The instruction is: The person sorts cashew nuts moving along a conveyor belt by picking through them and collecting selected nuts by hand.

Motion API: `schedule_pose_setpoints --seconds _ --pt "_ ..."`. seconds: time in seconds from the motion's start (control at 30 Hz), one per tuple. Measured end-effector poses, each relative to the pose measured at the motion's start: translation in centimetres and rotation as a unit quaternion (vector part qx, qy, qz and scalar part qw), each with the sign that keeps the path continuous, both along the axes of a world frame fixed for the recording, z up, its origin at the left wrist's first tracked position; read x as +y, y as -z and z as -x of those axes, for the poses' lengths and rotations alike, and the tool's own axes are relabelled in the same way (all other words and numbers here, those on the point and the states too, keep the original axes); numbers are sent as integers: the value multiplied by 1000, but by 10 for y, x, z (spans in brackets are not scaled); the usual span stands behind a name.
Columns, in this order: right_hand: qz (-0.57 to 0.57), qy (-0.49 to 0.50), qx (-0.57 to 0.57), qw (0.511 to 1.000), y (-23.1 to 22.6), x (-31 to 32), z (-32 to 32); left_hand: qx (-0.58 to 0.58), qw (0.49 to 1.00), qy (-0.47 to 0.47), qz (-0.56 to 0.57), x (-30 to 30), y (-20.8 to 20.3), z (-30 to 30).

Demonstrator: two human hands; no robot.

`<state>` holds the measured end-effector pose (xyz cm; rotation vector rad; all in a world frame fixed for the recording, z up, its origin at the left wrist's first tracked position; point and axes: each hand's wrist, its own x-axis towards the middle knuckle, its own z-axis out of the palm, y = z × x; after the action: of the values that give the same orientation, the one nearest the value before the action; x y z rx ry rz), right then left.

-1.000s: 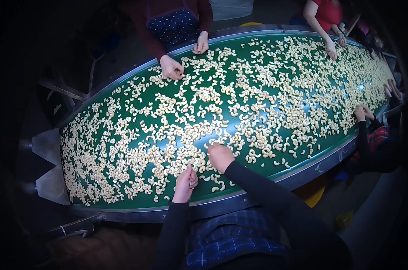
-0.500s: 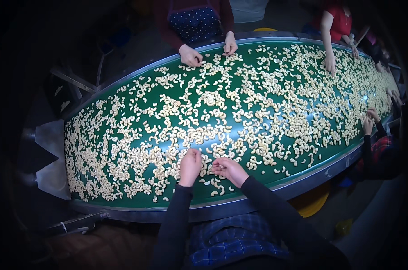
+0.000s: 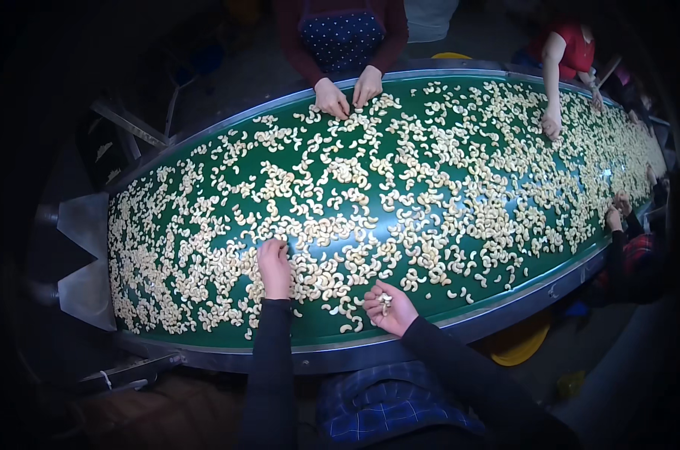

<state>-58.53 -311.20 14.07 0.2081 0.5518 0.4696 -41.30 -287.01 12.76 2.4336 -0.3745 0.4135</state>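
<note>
The person's left hand (image 3: 275, 268) is reaching palm down over the green conveyor belt (image 3: 321, 328), its fingers bending into the spread of loose cashew kernels (image 3: 347, 171); whether it is gripping any of them, I cannot tell. The right hand (image 3: 392, 309) is turning its palm upward near the belt's near edge, fingers curling around a small clutch of white cashew pieces (image 3: 385, 300) that are showing in the hollow. The loose cashew kernels are covering most of the belt, lying densest toward its 2 ends, while green patches are showing between them in the middle. A metal rim (image 3: 370, 352) is running along the near side, and 2 tapering metal plates, an upper plate (image 3: 83, 229) and a lower plate (image 3: 87, 296), are standing at the left end. Across the belt, a co-worker in a polka-dot apron (image 3: 340, 41) is bringing 2 hands close together over the kernels. Farther right, a co-worker in a red top (image 3: 573, 49) is lowering 1 hand to them. On the near side at the right, another person's hands (image 3: 615, 217) are meeting above the belt, and a yellow tub (image 3: 520, 345) is sitting below the rim.
</note>
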Motion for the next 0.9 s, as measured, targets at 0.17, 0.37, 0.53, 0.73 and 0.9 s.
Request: schedule_pose_setpoints --seconds 0.17,0.37,0.53,0.73,0.9 --pt "57 134 44 988 -22 -92 61 69 993 16 -96 5 -2 -7" --pt "266 405 95 870 -46 -262 199 99 992 39 67 -68 -18 2" --pt "507 427 285 692 -21 -396 287 70 995 28 -67 -101 5 -20" --pt "804 235 342 425 22 -452 317 156 984 37 -81 -116 12 -34" --pt "923 61 89 370 -40 -379 205 395 845 71 353 -147 -3 15"
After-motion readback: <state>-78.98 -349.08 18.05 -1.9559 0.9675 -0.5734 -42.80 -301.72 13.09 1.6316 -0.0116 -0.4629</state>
